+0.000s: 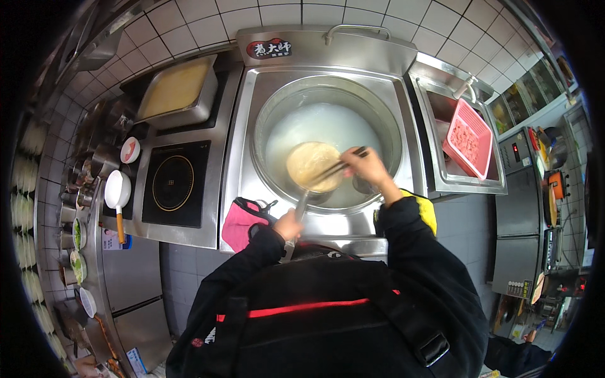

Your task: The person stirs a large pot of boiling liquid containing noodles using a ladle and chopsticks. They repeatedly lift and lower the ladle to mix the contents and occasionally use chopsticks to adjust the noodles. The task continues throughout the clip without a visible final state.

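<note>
My left hand [287,226] grips the metal handle [301,205] of a round long-handled scoop or strainer; the picture does not settle which. Its bowl holds a pale yellow mass [307,158], perhaps noodles, over the near side of a large round cooking vat [326,85]. Cloudy whitish liquid [326,120] fills the vat. Dark chopsticks [333,171] are held in my right hand [371,165], their tips down in the yellow mass. Beneath that hand, a metal utensil [364,185] rests at the vat's inner right edge, partly hidden.
Pink [241,224] and yellow [427,215] cloths or mitts lie at the front corners. Leftward are an induction hob [172,182], a white pan [117,189] and a deep steel tray [201,101]. A pink basket of meat pieces [468,137] sits in the right sink [437,182].
</note>
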Motion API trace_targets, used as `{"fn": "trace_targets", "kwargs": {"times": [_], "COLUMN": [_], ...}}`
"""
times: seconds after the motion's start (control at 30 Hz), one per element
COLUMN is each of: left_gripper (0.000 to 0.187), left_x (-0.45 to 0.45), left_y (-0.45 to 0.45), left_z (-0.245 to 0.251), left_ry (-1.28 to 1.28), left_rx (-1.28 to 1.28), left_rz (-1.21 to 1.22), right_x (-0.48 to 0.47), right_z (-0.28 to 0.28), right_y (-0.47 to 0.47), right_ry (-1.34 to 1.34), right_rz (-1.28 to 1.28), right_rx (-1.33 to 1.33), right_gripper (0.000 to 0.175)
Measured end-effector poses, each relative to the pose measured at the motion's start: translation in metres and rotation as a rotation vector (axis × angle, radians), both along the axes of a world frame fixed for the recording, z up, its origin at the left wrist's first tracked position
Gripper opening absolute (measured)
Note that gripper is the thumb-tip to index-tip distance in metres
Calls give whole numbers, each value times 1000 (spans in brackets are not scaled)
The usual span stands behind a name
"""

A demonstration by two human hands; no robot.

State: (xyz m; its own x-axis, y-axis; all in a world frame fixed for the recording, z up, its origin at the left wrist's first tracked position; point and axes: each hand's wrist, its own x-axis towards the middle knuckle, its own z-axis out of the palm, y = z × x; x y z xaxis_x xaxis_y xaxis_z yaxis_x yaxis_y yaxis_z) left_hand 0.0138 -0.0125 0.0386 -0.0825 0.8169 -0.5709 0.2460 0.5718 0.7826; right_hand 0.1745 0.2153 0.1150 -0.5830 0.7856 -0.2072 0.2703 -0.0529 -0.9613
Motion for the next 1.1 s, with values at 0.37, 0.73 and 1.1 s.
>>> {"fn": "trace_targets", "kwargs": {"times": [0.37,0.73,1.1], "left_gripper": [35,33,34], "left_x": [3,3,4], "left_y": [0,0,0], "left_z": [6,-3,-3], "left_ry": [57,67,32], "left_rx": [8,-4,21], "left_rz": [-4,-1,17], "right_x": [5,-7,-13], "right_z": [11,4,39], "right_y": [4,23,55], "right_ry": [-221,-187,-150], "right_rz": [-122,-175,402], "right_rx": [97,175,-47], "right_gripper": [19,21,16]}}
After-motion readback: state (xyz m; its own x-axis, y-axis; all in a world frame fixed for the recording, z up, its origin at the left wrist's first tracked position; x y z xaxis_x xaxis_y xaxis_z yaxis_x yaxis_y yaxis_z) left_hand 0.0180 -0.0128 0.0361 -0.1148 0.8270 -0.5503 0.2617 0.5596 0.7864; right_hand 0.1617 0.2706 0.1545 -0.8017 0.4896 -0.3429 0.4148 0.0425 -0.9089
